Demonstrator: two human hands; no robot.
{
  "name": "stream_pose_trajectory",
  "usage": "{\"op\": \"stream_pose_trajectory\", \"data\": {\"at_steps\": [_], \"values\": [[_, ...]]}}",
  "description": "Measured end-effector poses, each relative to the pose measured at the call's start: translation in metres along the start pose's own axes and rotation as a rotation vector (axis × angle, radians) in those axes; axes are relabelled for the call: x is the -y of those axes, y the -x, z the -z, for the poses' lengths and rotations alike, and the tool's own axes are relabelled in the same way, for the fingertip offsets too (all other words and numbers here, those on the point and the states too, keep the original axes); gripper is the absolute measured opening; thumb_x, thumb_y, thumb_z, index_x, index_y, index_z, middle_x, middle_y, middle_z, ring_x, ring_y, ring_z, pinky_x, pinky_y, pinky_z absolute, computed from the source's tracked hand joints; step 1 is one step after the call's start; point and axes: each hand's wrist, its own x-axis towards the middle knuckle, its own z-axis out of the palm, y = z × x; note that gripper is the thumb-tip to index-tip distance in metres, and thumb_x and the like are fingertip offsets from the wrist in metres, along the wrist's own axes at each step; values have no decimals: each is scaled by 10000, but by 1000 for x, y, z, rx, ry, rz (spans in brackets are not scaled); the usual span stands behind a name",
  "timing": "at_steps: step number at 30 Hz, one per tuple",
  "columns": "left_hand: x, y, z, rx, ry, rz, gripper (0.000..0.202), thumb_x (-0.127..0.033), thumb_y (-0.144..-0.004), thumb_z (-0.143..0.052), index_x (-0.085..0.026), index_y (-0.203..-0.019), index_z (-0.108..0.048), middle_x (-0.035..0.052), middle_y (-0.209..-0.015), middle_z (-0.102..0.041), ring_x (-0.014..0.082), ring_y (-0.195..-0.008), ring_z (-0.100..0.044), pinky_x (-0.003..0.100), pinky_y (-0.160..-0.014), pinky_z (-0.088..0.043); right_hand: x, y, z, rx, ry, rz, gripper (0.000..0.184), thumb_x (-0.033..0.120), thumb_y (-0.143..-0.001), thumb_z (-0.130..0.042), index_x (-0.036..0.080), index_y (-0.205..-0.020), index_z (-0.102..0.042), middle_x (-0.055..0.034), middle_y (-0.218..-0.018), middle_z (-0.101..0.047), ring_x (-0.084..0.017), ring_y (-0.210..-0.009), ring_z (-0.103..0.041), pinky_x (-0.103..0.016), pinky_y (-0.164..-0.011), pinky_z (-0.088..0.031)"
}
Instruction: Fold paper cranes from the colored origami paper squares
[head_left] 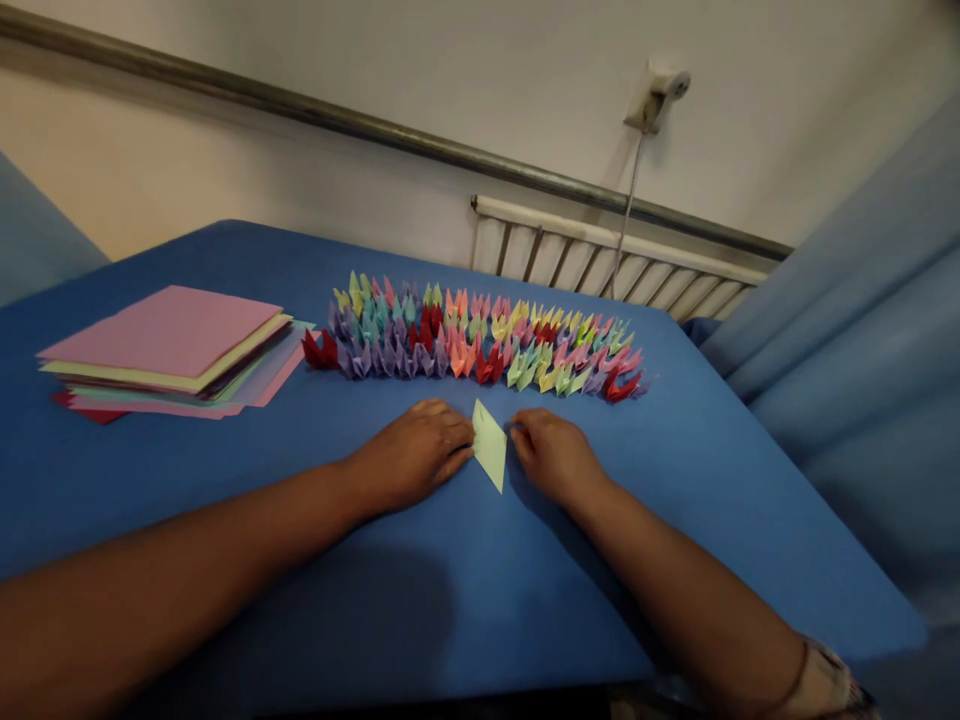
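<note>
A pale yellow-green paper (490,446), folded into a narrow diamond with a slit near its top, lies on the blue table between my hands. My left hand (420,450) rests on the table, its fingers closed together against the paper's left edge. On the other side, my right hand (556,452) is loosely curled, thumb and forefinger slightly apart. Its fingertips are close to the paper's right corner, and a small gap shows between them. Nothing is visible inside the right hand. Just beyond both hands stand rows of folded paper cranes (491,362) in many colours.
A loose stack of coloured paper sheets (165,330), pink on top, lies at the left. The blue table (712,520) has a wall, a radiator (555,240) and a metal pipe behind it. Blue curtains (847,320) hang at the right; a cord runs down from a socket (654,98).
</note>
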Motion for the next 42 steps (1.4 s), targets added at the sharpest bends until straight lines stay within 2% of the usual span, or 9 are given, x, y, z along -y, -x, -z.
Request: {"op": "stream_pose_trajectory", "data": {"at_steps": [5, 12, 15, 19, 23, 29, 37, 40, 42], "values": [[6, -6, -5, -5, -26, 34, 203, -255, -941, -463, -161, -939, -643, 62, -884, -656, 212, -876, -587, 394, -883, -440, 1, -10, -11, -28, -141, -115, 205, 367, -892, -571, 188, -979, -621, -67, -937, -684, -194, -850, -630, -300, -748, -449], [16, -7, -13, -142, 40, 5, 230, -224, -921, -511, -183, -1119, -622, 91, -1263, -613, 239, -1203, -531, 448, -1051, -389, 13, -12, -20, -73, -159, -60, 118, 270, -841, -582, 186, -924, -586, -67, -954, -608, -197, -885, -577, -330, -823, -449], [17, -6, -13, -170, 68, -14, 287, -206, -922, -500, -170, -1188, -601, 104, -1290, -603, 233, -1241, -513, 449, -1074, -383, 12, -9, -23, -112, -206, 13, 57, 193, -832, -559, 184, -888, -565, -71, -968, -587, -204, -939, -554, -343, -869, -445], [17, -4, -8, -219, 76, -6, 322, -180, -924, -475, -182, -1226, -589, 97, -1318, -592, 233, -1267, -499, 466, -1089, -371, 7, -4, -24, -93, -364, 200, 189, 41, -797, -483, 195, -897, -528, -75, -1053, -587, -180, -1014, -555, -325, -904, -449], [16, -1, -2, -229, 68, -8, 355, -247, -934, -500, -180, -1276, -563, 105, -1341, -583, 247, -1283, -485, 466, -1094, -355, 3, -2, -19, -83, -457, 426, 204, 27, -818, -467, 199, -912, -523, -84, -1140, -586, -165, -1087, -555, -324, -940, -442], [10, 3, 2, -111, 162, 46, 335, -363, -938, -511, -199, -1212, -612, 77, -1133, -697, 228, -1024, -629, 387, -934, -451, 4, 2, -2, -80, -267, 588, 177, 81, -903, -447, 193, -943, -579, -101, -1235, -601, -188, -1139, -551, -373, -938, -422], [3, 4, 3, 57, 500, 187, 423, -325, -799, -653, -236, -1212, -622, 2, -937, -721, 169, -802, -654, 256, -720, -464, -4, 3, 5, -174, -193, 598, 185, 115, -928, -445, 204, -919, -608, -81, -1246, -614, -190, -1120, -562, -394, -945, -411], [-2, 2, 2, 41, 567, 272, 209, -331, -819, -605, -192, -947, -695, -20, -740, -663, 140, -658, -587, 231, -603, -410, -3, 3, 1, -209, -222, 543, 204, 109, -913, -446, 220, -985, -601, -87, -1279, -586, -202, -1166, -545, -419, -976, -409], [-5, 0, 0, -60, 655, 391, 191, -347, -809, -600, -170, -757, -649, -33, -622, -581, 118, -567, -517, 221, -526, -354, -1, 4, -3, -349, -297, 424, 235, 138, -913, -448, 226, -1099, -561, -112, -1306, -551, -222, -1219, -513, -438, -995, -411]]}}
